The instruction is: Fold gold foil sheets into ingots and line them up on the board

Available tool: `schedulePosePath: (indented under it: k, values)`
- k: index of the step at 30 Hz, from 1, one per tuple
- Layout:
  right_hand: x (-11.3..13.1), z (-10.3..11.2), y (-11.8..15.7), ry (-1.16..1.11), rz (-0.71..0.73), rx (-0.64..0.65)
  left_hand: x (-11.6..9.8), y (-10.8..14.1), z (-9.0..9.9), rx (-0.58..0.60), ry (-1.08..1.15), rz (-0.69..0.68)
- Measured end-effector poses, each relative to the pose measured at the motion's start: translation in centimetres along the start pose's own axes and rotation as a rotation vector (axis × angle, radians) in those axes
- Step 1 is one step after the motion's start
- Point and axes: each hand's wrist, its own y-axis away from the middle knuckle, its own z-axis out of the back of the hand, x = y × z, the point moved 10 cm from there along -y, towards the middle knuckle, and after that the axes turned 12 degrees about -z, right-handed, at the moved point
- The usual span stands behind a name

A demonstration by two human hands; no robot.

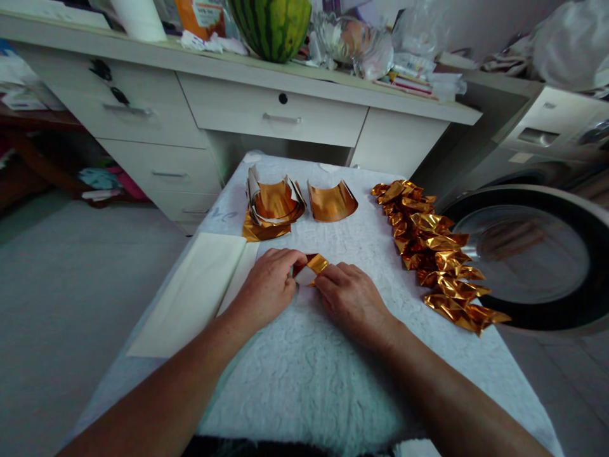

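Observation:
Between my two hands, just above the cloth-covered table [333,368], is a small piece of gold foil paper [316,263], bent into a loop. My left hand [272,279] pinches its left end, and my right hand [349,295] pinches the right end. Beyond them lies a curled stack of gold foil sheets [272,202] with pale backs. A single curved gold foil sheet [333,202] rests to the right of that stack. Along the table's right side runs a row of several folded gold foil pieces [435,247].
White paper sheets [190,295] lie left of my left hand. A white desk with drawers [280,117] stands behind the table, bearing a watermelon [271,25] and plastic bags. On the right, the washing machine's round door [528,254] hangs open against the table's edge.

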Motion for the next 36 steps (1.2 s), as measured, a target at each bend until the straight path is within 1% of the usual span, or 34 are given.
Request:
schedulePosePath:
  k: [6,11,15,18,22,27,30,36]
  values:
    - [-1.3,0.3,-0.3,-0.028,-0.044,0.027,-0.4,0.2,0.4,-0.034,-0.06,-0.018]
    - [-2.4,0.6,-0.4,-0.108,-0.077,0.066,-1.3,0.3,0.5,-0.047,-0.132,-0.081]
    - [-2.8,0.7,-0.3,-0.171,-0.103,0.085,-1.7,0.3,0.6,-0.079,-0.184,-0.108]
    - [-2.8,0.7,-0.2,-0.205,-0.094,0.078,-1.8,0.3,0.5,-0.082,-0.195,-0.135]
    - [-2.7,0.7,0.2,-0.273,-0.082,0.066,-2.2,0.4,0.0,-0.043,-0.201,-0.197]
    - [-2.9,0.8,0.5,-0.371,-0.068,0.013,-2.8,0.5,-0.6,0.031,-0.229,-0.253]
    - [-3.1,0.8,0.7,-0.39,-0.048,-0.016,-3.1,0.6,-0.9,0.088,-0.263,-0.265]
    - [-3.0,1.2,1.1,-0.376,-0.002,-0.061,-3.2,1.0,-1.4,0.164,-0.281,-0.26]
